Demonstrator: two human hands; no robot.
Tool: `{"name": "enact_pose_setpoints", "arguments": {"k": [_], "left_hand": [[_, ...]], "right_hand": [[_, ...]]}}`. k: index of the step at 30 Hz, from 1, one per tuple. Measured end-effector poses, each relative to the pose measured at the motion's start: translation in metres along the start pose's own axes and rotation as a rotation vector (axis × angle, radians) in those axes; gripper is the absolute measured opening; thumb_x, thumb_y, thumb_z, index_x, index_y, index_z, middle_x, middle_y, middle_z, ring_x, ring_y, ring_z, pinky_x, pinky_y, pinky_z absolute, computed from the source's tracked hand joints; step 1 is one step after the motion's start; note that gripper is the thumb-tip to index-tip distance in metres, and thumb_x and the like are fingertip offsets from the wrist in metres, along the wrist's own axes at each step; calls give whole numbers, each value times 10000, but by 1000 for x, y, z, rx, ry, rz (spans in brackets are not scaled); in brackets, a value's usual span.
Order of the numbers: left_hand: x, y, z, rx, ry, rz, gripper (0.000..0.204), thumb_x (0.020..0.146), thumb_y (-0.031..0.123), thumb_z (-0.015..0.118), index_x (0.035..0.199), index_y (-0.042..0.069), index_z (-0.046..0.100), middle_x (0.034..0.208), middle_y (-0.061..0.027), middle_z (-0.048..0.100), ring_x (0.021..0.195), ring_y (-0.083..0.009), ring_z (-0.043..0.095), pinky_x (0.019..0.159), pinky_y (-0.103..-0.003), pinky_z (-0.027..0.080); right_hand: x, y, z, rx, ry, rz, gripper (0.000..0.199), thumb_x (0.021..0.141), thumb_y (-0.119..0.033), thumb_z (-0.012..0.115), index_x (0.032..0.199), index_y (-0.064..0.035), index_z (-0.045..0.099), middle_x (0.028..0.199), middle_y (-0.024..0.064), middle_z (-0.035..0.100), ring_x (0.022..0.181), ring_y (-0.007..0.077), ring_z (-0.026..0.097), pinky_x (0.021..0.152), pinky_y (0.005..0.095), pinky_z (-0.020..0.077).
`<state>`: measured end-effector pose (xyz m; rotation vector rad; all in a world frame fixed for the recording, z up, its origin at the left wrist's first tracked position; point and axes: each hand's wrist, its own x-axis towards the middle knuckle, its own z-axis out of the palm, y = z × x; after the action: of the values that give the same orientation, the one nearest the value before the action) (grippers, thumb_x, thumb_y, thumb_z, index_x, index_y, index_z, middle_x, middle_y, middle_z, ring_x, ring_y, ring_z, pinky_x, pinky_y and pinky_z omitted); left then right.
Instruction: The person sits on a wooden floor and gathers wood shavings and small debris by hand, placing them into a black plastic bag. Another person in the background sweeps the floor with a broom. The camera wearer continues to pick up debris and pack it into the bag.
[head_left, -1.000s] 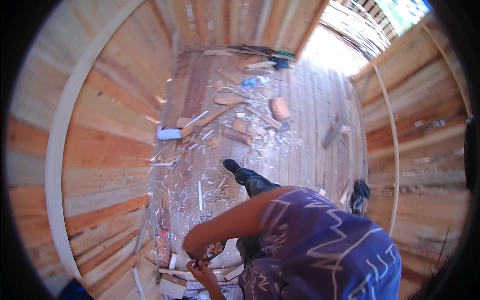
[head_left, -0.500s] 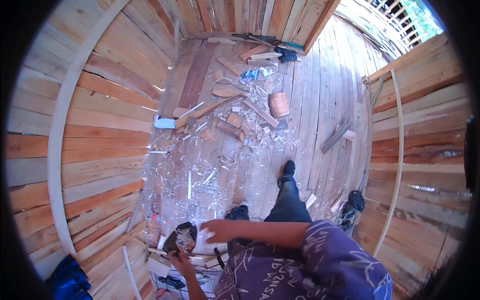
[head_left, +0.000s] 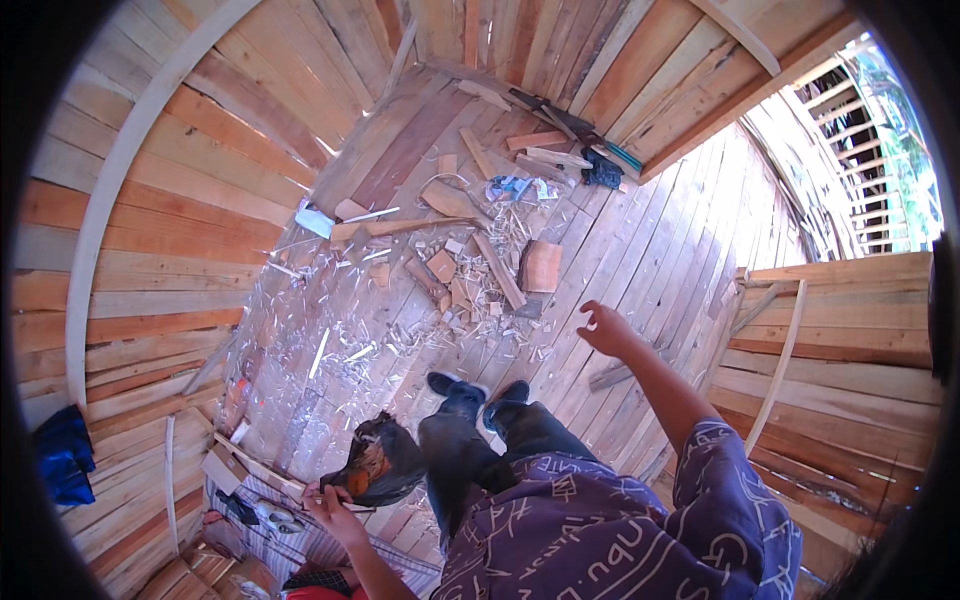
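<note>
One empty right hand (head_left: 603, 330), fingers loosely curled, has swung out over the floorboards (head_left: 685, 235), leaving the left hand (head_left: 334, 507) alone gripping the edge of the dark bag (head_left: 400, 463).

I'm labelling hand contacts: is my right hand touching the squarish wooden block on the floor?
Apart. The head view shows a strip of floorboards between the right hand and the near edge of the wooden block.
</note>
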<state>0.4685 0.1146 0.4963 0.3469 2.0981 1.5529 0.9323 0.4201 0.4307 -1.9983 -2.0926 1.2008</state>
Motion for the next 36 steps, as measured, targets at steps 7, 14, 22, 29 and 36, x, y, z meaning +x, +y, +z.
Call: {"name": "enact_pose_setpoints", "arguments": {"k": [7,14,22,29,36], "left_hand": [[28,-23,136,-144,-152,-207,195,926,49,478,1102,106,414,676,-42,504,513,-102,414,498,-251,364],[107,-136,279,-6,-250,-178,217,941,54,479,1134,104,395,692,-38,522,520,-83,419,501,-217,339],[156,-287,355,167,-113,-17,261,902,81,530,1143,124,442,714,37,386,600,-48,319,524,-198,263],[145,-319,387,523,203,-33,535,793,250,698,1234,50,471,989,-134,611,827,-262,579,741,-390,499],[157,-311,410,93,221,128,301,876,65,536,1157,96,432,838,7,491,649,-29,338,558,-172,289]], "right_hand": [[55,66,21,-59,-134,14,608,706,-284,741,1203,-50,481,1060,223,567,1021,374,558,882,418,448],[268,163,124,-244,-127,-137,745,650,-263,774,1279,-83,418,1238,221,447,1102,393,512,928,444,436],[559,266,293,-332,-43,-108,1030,561,-367,837,1403,-148,286,1488,193,180,1317,432,284,982,582,378],[647,272,352,-442,5,12,1113,550,-558,782,1447,-167,253,1528,171,92,1388,376,165,995,690,239],[622,280,413,-298,180,-247,590,730,-300,687,1256,-114,495,1363,160,404,1211,389,411,923,503,414]]}}
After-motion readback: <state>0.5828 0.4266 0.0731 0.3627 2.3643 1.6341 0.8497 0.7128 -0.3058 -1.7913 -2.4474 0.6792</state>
